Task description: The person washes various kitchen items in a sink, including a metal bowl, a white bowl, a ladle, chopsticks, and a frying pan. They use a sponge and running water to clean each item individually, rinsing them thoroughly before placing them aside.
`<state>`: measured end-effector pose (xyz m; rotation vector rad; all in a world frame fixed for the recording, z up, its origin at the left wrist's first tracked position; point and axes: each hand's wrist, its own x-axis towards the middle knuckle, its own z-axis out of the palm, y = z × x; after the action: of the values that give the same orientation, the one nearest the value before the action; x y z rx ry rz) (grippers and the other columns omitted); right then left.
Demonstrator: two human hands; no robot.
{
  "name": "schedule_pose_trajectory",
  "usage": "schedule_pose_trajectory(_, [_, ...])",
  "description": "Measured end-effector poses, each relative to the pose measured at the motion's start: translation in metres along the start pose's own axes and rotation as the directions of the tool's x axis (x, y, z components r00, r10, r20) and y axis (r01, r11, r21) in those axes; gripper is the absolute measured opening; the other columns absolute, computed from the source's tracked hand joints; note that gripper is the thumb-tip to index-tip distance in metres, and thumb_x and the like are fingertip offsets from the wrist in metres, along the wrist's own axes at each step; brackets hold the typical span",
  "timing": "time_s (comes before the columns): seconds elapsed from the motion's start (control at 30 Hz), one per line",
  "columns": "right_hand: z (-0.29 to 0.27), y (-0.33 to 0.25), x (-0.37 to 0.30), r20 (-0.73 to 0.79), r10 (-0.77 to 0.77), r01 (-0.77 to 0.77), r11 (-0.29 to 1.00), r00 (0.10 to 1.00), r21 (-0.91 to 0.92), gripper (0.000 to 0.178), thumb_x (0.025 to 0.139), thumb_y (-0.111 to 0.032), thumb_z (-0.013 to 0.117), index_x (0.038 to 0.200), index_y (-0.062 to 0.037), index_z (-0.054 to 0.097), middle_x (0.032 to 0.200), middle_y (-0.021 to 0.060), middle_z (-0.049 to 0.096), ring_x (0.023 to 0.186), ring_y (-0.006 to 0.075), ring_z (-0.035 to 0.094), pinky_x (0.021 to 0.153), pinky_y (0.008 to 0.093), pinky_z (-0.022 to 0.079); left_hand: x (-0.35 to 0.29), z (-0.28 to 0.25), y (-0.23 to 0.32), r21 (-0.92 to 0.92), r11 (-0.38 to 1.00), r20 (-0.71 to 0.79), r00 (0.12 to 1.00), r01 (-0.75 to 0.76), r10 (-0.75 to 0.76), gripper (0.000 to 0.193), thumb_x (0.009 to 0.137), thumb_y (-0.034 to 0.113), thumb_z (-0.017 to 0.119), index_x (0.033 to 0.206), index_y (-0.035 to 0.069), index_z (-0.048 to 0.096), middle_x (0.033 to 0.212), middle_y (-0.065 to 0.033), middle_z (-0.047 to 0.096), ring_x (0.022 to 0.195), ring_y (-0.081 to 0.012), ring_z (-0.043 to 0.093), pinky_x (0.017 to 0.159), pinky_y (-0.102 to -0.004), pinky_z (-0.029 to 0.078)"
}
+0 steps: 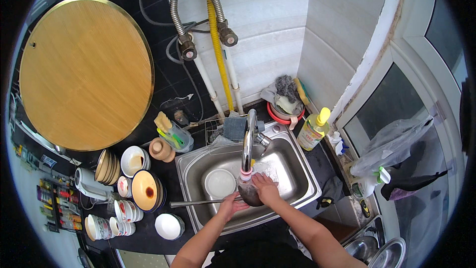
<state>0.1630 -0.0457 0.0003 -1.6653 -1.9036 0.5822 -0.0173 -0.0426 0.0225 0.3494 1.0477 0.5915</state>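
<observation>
A long-handled metal ladle [198, 202] lies across the near part of the steel sink [191, 218], its handle pointing left over the rim. Its round dark bowl is under the faucet [249, 141], where water seems to run. My left hand [232, 207] is closed around the ladle where handle and bowl meet. From the right, my right hand [266, 188] grips the edge of the bowl, fingers reaching over it; its fingertips are partly hidden by water and glare. A white plate [220, 183] rests in the sink, left of the faucet.
Stacked bowls [128, 212] crowd the counter on the left, beside a wooden mortar [161, 150]. A yellow-capped soap bottle [313, 129] and a red basin [282, 116] with scrubbers stand behind the sink. A big round wooden board [87, 72] leans at far left.
</observation>
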Motion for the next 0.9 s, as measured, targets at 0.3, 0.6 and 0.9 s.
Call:
schedule_pose_trajectory(0.3, [-0.015, -0.037, 0.007, 0.487, -0.005, -0.048, 0.994, 0.873, 0.098, 0.028, 0.085, -0.019, 0.040, 0.107, -0.0081, 0.053, 0.104, 0.0215, 0.052, 0.087, 0.0359, 0.054, 0.084, 0.0419, 0.038, 0.030, -0.020, -0.017, -0.130, 0.957, 0.061, 0.961, -0.259, 0.269, 0.030, 0.087, 0.011, 0.036, 0.112, -0.003, 0.039, 0.111, -0.0196, 0.047, 0.087, -0.0366, 0.056, 0.078, -0.0413, 0.048])
schedule_pose_trajectory(0.6, [0.030, 0.006, 0.015, 0.046, -0.102, 0.090, 0.973, 0.994, 0.214, 0.030, 0.074, -0.005, 0.047, 0.103, -0.0063, 0.055, 0.105, 0.0180, 0.054, 0.103, 0.0322, 0.047, 0.092, 0.0409, 0.033, 0.029, -0.003, -0.007, -0.016, 0.958, -0.048, 0.957, -0.287, 0.286, 0.042, 0.087, 0.013, 0.040, 0.123, -0.006, 0.031, 0.116, -0.0189, 0.044, 0.088, -0.0308, 0.057, 0.080, -0.0383, 0.048])
schedule_pose_trajectory(0.9, [0.014, 0.028, 0.003, 0.098, -0.249, 0.249, 0.968, 0.964, 0.012, 0.036, 0.071, -0.004, 0.047, 0.106, -0.0062, 0.053, 0.115, 0.0155, 0.049, 0.108, 0.0319, 0.045, 0.095, 0.0369, 0.032, 0.019, -0.005, 0.007, 0.099, 0.944, -0.157, 0.932, -0.313, 0.326, 0.034, 0.084, 0.007, 0.041, 0.115, -0.007, 0.041, 0.108, -0.0176, 0.050, 0.085, -0.0322, 0.057, 0.080, -0.0402, 0.048])
